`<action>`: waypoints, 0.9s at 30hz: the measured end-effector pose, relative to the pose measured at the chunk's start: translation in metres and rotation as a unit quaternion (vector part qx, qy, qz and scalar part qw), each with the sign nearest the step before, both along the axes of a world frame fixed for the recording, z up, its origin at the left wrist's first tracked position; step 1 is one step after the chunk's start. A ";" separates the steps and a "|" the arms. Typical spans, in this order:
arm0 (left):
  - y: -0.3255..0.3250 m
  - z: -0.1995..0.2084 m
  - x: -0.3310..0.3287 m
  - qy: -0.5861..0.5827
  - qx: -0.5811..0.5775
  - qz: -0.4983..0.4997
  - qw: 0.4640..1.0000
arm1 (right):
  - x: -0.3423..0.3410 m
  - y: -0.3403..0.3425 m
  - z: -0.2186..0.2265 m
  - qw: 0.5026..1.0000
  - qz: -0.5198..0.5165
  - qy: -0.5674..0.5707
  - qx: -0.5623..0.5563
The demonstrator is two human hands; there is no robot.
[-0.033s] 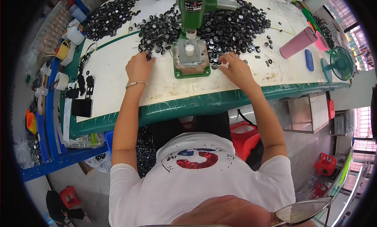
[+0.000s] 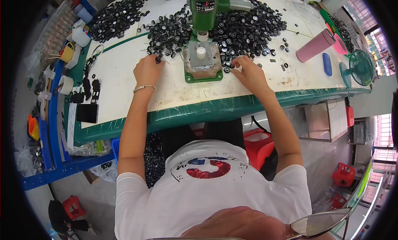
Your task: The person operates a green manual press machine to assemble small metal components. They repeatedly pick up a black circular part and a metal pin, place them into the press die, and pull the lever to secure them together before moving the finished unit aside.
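Note:
My left hand [image 2: 146, 71] is closed at the near edge of a pile of black wheels with metal pins [image 2: 168, 34]. Its fingertips pinch a small black wheel [image 2: 158, 60], from which a thin pin seems to stick out. On the other side of the green bench press [image 2: 204, 15], my right hand [image 2: 252, 76] has thumb and forefinger curled together beside the larger heap of black wheels [image 2: 248, 30]. A dark wheel shows partly between those fingertips. Between my hands, the press's base [image 2: 203, 70] bears a grey plate with a short white round seat [image 2: 200, 53]; neither hand touches it.
Another heap of black wheels [image 2: 118, 20] lies far left. A pink tumbler [image 2: 315, 46], a blue oblong case [image 2: 327, 64] and a green fan [image 2: 360, 68] stand right. A black phone [image 2: 87, 113] lies near the left edge. A green padded edge [image 2: 199, 109] borders the table.

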State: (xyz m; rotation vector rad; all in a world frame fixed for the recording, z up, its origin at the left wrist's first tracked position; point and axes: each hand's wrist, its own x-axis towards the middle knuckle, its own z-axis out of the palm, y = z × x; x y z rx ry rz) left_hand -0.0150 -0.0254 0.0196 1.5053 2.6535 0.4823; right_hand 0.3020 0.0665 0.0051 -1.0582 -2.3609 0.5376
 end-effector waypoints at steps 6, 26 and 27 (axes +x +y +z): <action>0.002 -0.012 -0.007 -0.031 0.080 0.017 0.996 | -0.005 0.003 -0.005 1.000 -0.020 0.001 0.006; 0.005 -0.004 0.003 -0.496 0.251 -0.060 0.829 | -0.088 0.011 0.025 0.921 0.069 0.237 -0.303; 0.005 -0.005 0.004 -0.542 0.263 -0.072 0.795 | -0.090 0.013 0.019 0.937 0.069 0.231 -0.253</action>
